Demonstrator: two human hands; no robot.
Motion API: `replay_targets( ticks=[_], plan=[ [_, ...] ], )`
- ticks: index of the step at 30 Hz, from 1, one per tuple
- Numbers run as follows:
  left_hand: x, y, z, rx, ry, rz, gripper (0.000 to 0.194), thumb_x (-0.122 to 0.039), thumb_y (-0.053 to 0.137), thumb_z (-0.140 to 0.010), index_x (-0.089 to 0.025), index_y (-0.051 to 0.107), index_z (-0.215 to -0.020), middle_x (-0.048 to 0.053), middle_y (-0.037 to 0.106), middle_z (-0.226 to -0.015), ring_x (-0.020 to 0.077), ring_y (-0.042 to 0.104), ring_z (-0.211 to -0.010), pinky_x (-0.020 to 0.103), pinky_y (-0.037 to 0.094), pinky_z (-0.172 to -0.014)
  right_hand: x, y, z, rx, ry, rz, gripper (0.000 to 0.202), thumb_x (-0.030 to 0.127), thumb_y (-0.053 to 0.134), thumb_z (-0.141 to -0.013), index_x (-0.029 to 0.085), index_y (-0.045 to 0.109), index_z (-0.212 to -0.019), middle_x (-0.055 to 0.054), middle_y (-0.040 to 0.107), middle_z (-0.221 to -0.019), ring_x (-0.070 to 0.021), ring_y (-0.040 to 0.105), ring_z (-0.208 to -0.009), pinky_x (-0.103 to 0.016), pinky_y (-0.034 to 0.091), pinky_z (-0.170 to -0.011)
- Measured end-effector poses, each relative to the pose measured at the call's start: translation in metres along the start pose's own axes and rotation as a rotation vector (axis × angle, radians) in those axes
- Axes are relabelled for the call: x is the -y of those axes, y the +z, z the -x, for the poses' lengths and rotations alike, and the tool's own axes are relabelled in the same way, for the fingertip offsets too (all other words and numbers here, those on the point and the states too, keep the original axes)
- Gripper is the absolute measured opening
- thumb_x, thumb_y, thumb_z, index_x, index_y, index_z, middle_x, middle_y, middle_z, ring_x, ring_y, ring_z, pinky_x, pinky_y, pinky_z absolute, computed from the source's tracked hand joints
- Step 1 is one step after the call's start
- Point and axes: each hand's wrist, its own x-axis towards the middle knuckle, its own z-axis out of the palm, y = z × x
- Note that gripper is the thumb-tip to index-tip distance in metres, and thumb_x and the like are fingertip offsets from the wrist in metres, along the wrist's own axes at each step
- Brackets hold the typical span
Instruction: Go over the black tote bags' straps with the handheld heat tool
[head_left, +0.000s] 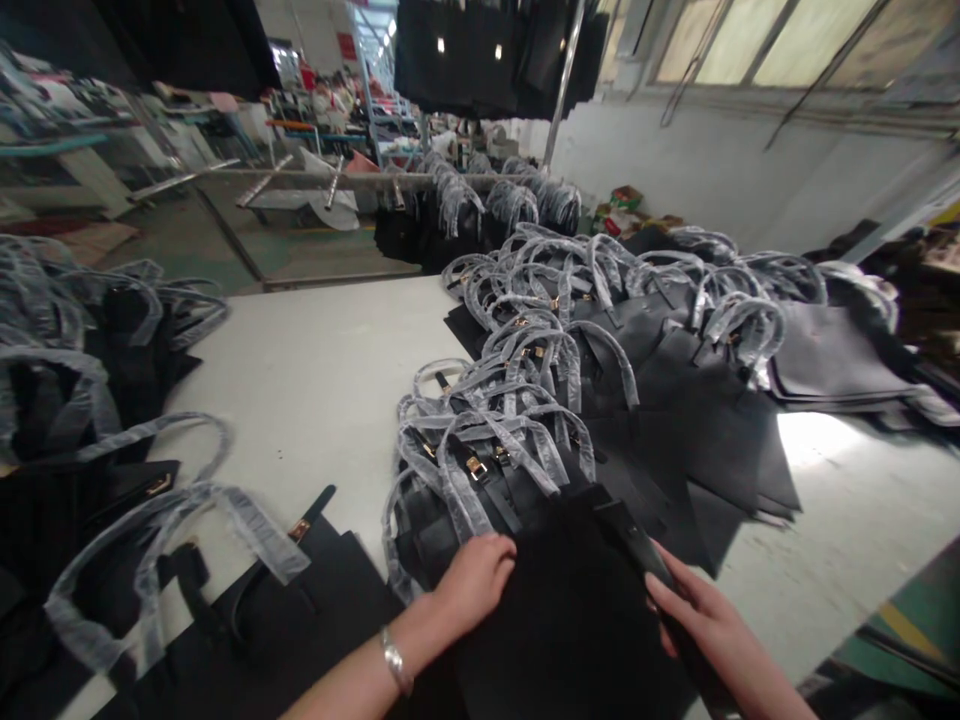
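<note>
A black bag panel (pixel 570 610) lies in front of me at the near edge of a pile. My left hand (pixel 476 575), with a silver bracelet at the wrist, presses curled fingers on its left part, close to a plastic-wrapped handle (pixel 457 485). Just what the fingertips pinch is hidden. My right hand (pixel 694 605) is wrapped round a long black handheld tool (pixel 637 545), whose shape resembles an electric clipper. The tool's front end lies over the panel's upper right part. Gold buckles (pixel 477 467) on short black straps show beyond my left hand.
More black panels with wrapped handles (pixel 525 380) spread across the white table (pixel 307 350). Another pile (pixel 285 610) lies at the left. Behind the table stands a metal rack (pixel 315 180) with hanging pieces; dark panels (pixel 487 60) hang overhead. A wall with windows is at right.
</note>
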Motion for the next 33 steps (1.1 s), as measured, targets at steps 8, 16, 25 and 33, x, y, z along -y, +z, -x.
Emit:
replay_targets(
  ticks=[8,16,25,33],
  plan=[
    [0.043,-0.069,-0.071,-0.116,0.107,-0.621,0.022,-0.011,0.045,-0.093,-0.017,0.062,-0.107,0.011,0.055,-0.117,0.0246,0.047,-0.114,0.04,0.039,-0.095,-0.009,0.011,0.015,-0.067,-0.07,0.068,0.096,0.064,0.065,-0.073,0.015,0.035,-0.15,0.005,0.057,-0.054,-0.0191,0.056,-0.051,-0.029,0.042,-0.049],
    [0.053,-0.088,-0.087,0.065,0.249,-0.658,0.018,-0.02,0.056,-0.091,-0.02,0.059,-0.109,0.006,0.056,-0.112,0.0209,0.05,-0.106,0.033,0.036,-0.089,-0.012,-0.005,0.027,-0.154,-0.137,0.096,0.091,0.064,0.064,-0.076,0.018,0.037,-0.15,0.003,0.061,-0.056,-0.0202,0.058,-0.054,-0.03,0.045,-0.052],
    [0.045,-0.096,-0.085,0.072,0.416,-0.575,0.011,-0.017,0.049,-0.093,-0.02,0.058,-0.09,0.002,0.057,-0.096,0.0181,0.05,-0.099,0.042,0.025,-0.11,0.013,-0.046,0.05,-0.476,-0.209,-0.168,0.079,0.056,0.071,-0.074,0.019,0.049,-0.141,-0.001,0.066,-0.07,-0.0155,0.057,-0.051,-0.023,0.04,-0.041],
    [-0.035,-0.094,-0.074,0.166,0.529,-0.587,0.018,-0.01,0.04,-0.092,-0.018,0.055,-0.085,0.005,0.058,-0.085,0.0197,0.057,-0.088,0.039,0.04,-0.098,-0.004,-0.052,0.077,-0.42,-0.127,-0.195,0.078,0.053,0.072,-0.075,0.02,0.047,-0.141,0.002,0.061,-0.07,-0.0129,0.056,-0.049,-0.021,0.039,-0.04]
  ],
)
